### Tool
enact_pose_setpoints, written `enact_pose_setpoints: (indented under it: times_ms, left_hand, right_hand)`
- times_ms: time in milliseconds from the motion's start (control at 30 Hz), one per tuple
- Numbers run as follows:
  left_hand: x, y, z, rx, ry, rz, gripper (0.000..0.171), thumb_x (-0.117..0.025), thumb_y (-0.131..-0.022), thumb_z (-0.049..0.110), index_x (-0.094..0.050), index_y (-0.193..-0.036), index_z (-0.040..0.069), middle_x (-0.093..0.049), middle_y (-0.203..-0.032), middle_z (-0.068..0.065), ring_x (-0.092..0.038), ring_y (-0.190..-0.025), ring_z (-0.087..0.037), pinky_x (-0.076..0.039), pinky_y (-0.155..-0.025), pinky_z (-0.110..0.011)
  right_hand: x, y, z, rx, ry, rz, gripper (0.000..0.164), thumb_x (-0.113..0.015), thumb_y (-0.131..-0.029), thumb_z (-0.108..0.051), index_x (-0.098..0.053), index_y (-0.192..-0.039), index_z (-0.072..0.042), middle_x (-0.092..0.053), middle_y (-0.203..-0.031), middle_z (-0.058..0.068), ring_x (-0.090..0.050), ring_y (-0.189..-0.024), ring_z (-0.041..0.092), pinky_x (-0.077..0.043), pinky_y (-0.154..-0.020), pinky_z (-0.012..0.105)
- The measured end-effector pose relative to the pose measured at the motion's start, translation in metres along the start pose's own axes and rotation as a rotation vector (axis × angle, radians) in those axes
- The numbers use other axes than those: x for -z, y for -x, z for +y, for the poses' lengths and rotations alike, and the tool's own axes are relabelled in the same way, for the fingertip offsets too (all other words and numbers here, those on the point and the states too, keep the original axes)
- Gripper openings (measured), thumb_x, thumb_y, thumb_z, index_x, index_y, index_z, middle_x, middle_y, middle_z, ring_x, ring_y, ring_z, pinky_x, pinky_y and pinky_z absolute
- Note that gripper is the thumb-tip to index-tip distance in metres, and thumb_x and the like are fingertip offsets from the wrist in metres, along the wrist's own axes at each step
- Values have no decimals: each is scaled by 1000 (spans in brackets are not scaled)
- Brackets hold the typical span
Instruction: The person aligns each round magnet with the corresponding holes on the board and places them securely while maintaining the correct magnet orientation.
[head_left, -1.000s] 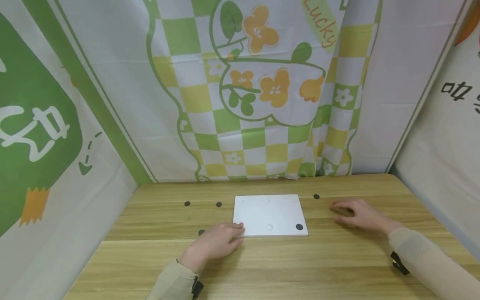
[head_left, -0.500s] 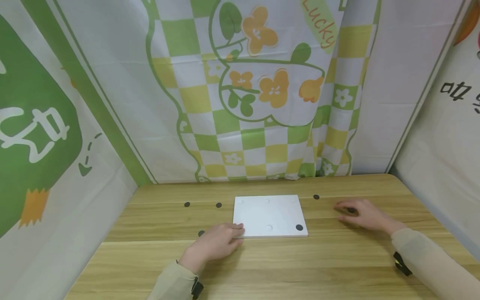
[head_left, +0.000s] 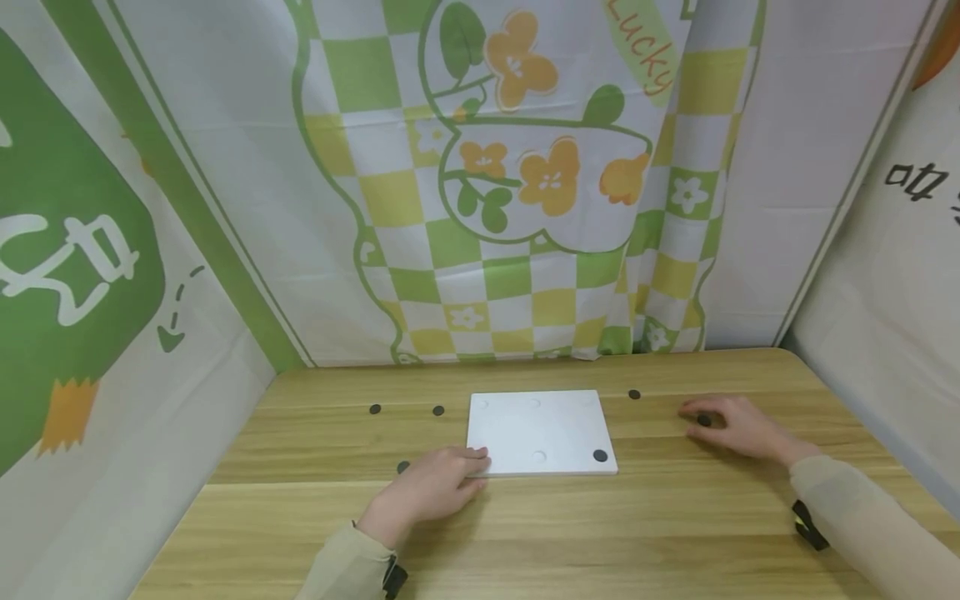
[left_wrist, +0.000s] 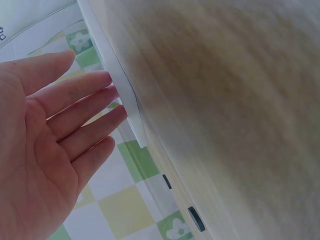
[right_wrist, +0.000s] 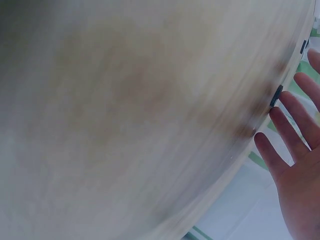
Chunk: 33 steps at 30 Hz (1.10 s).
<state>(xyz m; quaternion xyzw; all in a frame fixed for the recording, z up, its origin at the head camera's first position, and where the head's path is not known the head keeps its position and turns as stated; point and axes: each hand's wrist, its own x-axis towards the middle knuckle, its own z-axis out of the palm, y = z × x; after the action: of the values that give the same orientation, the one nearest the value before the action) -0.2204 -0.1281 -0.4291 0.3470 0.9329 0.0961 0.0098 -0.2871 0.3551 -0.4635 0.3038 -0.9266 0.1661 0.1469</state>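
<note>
A white rectangular board (head_left: pixel 538 429) with shallow round recesses lies on the table, a black disc (head_left: pixel 600 456) at its near right corner. My left hand (head_left: pixel 435 483) rests its fingertips on the board's near left corner. In the left wrist view the fingers of that hand (left_wrist: pixel 60 120) reach straight to the board's edge (left_wrist: pixel 117 75). My right hand (head_left: pixel 738 429) is low over the table to the right, fingers relaxed around another black disc (head_left: pixel 704 420). In the right wrist view, extended fingers (right_wrist: pixel 295 120) come right at a disc (right_wrist: pixel 276 96).
More black discs lie on the wooden table (head_left: pixel 540 533): one disc (head_left: pixel 634 394) right of the board, others (head_left: pixel 438 410) (head_left: pixel 375 409) to its left, and one (head_left: pixel 403 467) partly behind my left hand. A patterned curtain (head_left: pixel 510 208) hangs behind the table.
My right hand has shifted slightly to the right, and the disc by its fingers shows more clearly. My left hand and the board stay in place.
</note>
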Motion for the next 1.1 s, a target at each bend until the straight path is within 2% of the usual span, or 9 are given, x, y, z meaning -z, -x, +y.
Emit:
enact_pose_setpoints:
  times_ms: [467, 667, 900, 1100]
  left_hand:
    - [0, -1, 0, -10, 7, 3, 37, -54, -96, 27, -61, -126, 8, -56, -136, -7, -54, -124, -26, -44, -106, -41]
    - [2, -1, 1, -11, 14, 9, 36, -55, -96, 26, -61, -125, 6, -56, -135, -9, -55, -123, -27, -44, -106, -42]
    - [3, -1, 2, -4, 6, 7, 36, -55, -95, 25, -61, -125, 7, -57, -135, -8, -55, -123, -27, -44, -105, -42]
    - [2, -1, 2, 2, -1, 7, 36, -55, -95, 26, -61, -125, 7, -56, -135, -8, -55, -123, -26, -44, -106, -42]
  right_hand:
    - [4, 5, 8, -61, -16, -2, 27, -73, -83, -26, -72, -107, -14, -70, -111, 7, -64, -103, 31, -51, -87, 49]
    - [5, 6, 12, -60, 7, 20, 25, -74, -82, -26, -73, -105, -15, -71, -109, 6, -65, -101, 29, -51, -86, 46]
    - [7, 8, 12, -71, -23, 17, 25, -75, -81, -26, -73, -103, -16, -71, -108, 6, -64, -100, 31, -51, -85, 48]
    - [7, 9, 16, -70, -19, 29, 24, -77, -79, -27, -73, -101, -18, -71, -106, 3, -64, -98, 28, -52, -83, 42]
